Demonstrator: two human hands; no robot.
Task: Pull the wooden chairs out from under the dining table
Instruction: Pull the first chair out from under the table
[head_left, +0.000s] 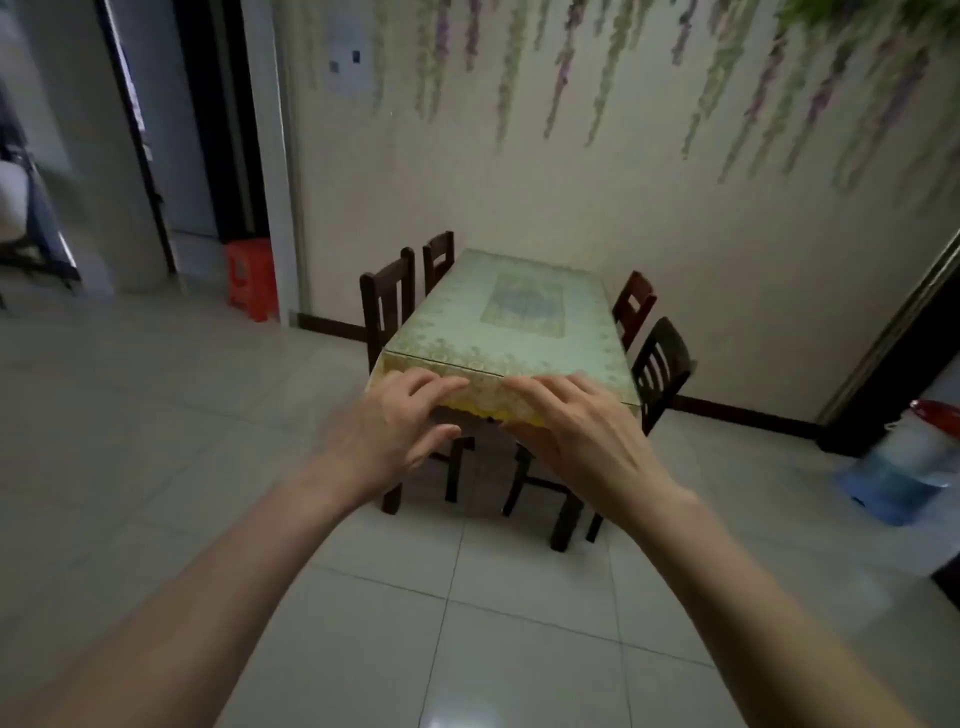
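Observation:
A dining table (524, 312) with a pale green patterned cloth stands against the far wall. Dark wooden chairs are tucked along its sides: two on the left, a near one (388, 301) and a far one (439, 257), and two on the right, a near one (662, 364) and a reddish far one (634, 304). My left hand (395, 431) and my right hand (576, 431) are stretched forward with fingers spread, in front of the table's near end. Neither hand holds anything, and both are some way short of the table.
An orange plastic stool (252, 278) stands by the doorway at the left. A blue water bottle with a red cap (909, 457) sits on the floor at the right, beside a dark door frame (883, 332). Light tiled floor (156, 441) spreads to the left and toward me.

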